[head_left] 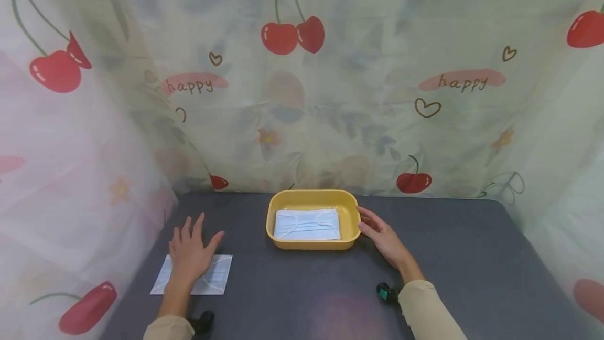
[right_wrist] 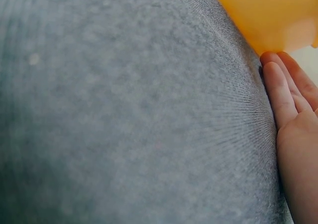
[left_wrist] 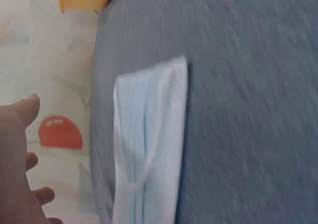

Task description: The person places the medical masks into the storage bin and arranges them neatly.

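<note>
Yellow tray [head_left: 351, 213], white masks [head_left: 306, 224], grey table [head_left: 472, 256]

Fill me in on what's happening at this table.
A person sits at a dark grey table with two face masks out. The left hand lies with fingers spread over a mask on the table; whether it presses it I cannot tell. The right hand rests its straight fingers against the side of a yellow tray, which holds the other mask lying flat inside. A cherry-print curtain hangs behind.
</note>
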Demonstrator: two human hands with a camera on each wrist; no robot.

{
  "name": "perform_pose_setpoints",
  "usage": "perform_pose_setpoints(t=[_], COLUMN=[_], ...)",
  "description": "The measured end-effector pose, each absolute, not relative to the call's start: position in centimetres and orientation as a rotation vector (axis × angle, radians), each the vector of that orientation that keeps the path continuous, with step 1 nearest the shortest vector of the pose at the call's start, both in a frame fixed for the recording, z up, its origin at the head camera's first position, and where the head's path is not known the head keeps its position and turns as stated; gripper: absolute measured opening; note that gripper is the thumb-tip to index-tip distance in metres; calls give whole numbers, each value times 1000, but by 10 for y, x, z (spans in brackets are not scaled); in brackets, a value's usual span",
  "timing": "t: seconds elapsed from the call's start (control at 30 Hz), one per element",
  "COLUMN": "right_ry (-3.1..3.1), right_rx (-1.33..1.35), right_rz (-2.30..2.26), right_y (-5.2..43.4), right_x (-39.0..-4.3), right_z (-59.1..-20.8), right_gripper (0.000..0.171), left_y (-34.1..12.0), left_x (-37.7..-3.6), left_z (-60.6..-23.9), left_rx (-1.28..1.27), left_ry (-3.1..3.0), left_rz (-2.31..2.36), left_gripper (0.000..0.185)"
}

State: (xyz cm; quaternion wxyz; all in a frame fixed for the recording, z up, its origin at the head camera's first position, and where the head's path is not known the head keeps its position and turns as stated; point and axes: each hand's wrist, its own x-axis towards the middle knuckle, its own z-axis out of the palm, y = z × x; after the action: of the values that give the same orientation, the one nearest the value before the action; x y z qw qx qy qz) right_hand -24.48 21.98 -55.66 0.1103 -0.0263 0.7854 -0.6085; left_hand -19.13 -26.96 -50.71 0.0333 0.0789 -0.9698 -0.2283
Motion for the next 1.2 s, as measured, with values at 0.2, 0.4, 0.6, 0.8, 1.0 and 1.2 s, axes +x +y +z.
perform_pose_setpoints(t=[0.2,0.4,0.6,0.8,1.0,1.2], right_ry=[2308,2292,2297,2310,2307,2293], right_rx=[-79,-65,-64,-63,-73,-57], right_rz=[-1781,-1794,-1791,-1788,-1787,-1791], right_y=[219,219,218,219,219,219], right_x=[-244,-243,-243,-243,-242,-242], right_z=[-556,-556,-556,-555,-555,-552], right_gripper=[56,56,56,57,58,59], left_y=[-290,-306,-317,-322,-321,-319], left_x=[-182,-178,-173,-170,-166,-166], left_z=[-516,-523,-520,-516,-509,-506], left_rx=[289,388,503,499,487,547], left_ry=[-3067,-3130,-3186,-3175,-3136,-3071], left_rz=[-711,-716,-771,-742,-720,-728], left_gripper=[94,102,104,100,88,86])
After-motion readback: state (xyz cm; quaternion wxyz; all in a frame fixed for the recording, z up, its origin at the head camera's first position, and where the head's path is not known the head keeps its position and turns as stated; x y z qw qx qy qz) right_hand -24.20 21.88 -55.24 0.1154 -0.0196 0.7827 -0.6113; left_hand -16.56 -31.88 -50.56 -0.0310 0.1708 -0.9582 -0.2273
